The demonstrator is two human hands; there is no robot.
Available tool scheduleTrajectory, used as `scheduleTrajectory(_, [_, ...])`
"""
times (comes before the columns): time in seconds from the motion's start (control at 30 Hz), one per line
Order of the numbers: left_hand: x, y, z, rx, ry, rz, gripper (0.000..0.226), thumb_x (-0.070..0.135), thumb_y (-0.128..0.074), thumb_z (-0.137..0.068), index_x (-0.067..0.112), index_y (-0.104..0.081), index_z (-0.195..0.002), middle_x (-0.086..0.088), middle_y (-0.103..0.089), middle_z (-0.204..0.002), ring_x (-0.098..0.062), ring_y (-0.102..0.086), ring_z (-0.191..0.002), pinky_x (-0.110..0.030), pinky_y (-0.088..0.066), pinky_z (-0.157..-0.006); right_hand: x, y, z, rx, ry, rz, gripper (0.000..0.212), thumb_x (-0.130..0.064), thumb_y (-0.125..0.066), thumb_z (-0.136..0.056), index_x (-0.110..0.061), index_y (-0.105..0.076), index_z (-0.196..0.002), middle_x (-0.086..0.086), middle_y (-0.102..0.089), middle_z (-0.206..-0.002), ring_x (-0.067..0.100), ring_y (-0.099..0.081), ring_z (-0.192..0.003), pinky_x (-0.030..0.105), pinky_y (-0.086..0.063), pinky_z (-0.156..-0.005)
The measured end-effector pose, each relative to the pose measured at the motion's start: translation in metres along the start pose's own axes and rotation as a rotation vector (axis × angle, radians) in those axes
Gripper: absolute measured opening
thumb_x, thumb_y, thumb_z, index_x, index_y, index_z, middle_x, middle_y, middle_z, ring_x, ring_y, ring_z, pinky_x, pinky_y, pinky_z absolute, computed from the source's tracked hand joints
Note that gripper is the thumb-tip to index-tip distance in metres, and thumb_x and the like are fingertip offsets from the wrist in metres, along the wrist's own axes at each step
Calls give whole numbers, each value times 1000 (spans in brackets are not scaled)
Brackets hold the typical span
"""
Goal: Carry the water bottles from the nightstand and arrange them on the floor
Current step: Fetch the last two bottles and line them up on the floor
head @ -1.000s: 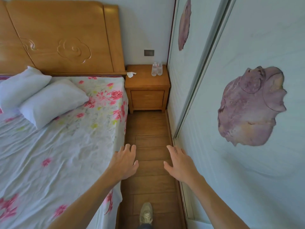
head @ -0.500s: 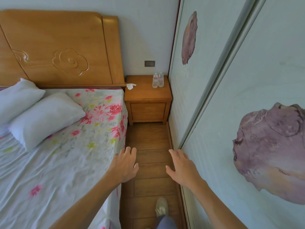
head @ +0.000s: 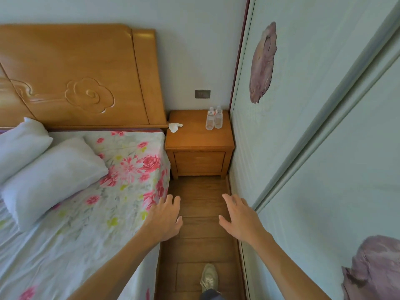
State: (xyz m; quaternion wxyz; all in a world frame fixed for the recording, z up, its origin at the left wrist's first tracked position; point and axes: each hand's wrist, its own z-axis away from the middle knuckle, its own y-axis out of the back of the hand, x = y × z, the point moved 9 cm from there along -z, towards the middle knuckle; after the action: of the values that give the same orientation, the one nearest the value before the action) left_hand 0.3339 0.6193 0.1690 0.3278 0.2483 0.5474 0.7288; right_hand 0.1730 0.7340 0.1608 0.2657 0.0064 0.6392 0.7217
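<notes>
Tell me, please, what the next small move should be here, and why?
Probably step closer to the nightstand: both water bottles stand at its back right corner, and the left hand and right hand are open, empty and well short of them.

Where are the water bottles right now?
Head view: the water bottles stand side by side on the nightstand, back right corner, beside the wardrobe door.
</notes>
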Motion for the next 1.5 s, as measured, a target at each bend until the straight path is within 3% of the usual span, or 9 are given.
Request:
scheduleTrajectory(0.5, [-18, 31, -126, -39, 32, -45, 58, 47, -40, -97, 20, -28, -146, -5, -41, -147, -24, -47, -131, -36, -46, -103, 43, 21, -124, -55, -16, -23, 68, -50, -44, -99, -22, -19, -156, 2, -40, -150, 20, -48, -129, 28, -51, -97])
scheduleTrajectory(0.7, [-31, 30, -171, -69, -20, -44, 57, 46, -42, -96, 18, -30, -144, -6, -45, -139, -24, -51, -123, -35, -49, -95, 49, 22, -166, -96, -13, -7, 66, -50, -44, -99, -23, -22, -155, 0, -40, -151, 19, -47, -131, 27, -49, -99])
scheduleTrajectory(0.8, [-40, 34, -204, -72, -40, -24, 58, 46, -42, -96, 17, -29, -145, -6, -43, -143, -24, -48, -126, -36, -48, -98, 54, 28, -194, -102, -37, -21, 66, -48, -46, -100, -24, -21, -156, 0, -39, -153, 20, -46, -134, 28, -47, -102])
scheduleTrajectory(1.1, [-80, 45, -307, -120, -91, 24, 59, 45, -42, -94, 15, -31, -144, -8, -46, -136, -26, -51, -118, -36, -52, -90, 59, 45, -303, -124, -93, -14, 64, -46, -43, -101, -22, -21, -156, 0, -42, -148, 18, -47, -130, 26, -46, -98])
scheduleTrajectory(1.5, [-127, 60, -417, -150, -129, 32, 61, 51, -40, -96, 19, -28, -146, -6, -41, -147, -25, -45, -132, -37, -46, -104, 65, 56, -402, -147, -158, -46, 63, -48, -44, -100, -23, -23, -154, 0, -42, -146, 18, -47, -129, 27, -46, -102])
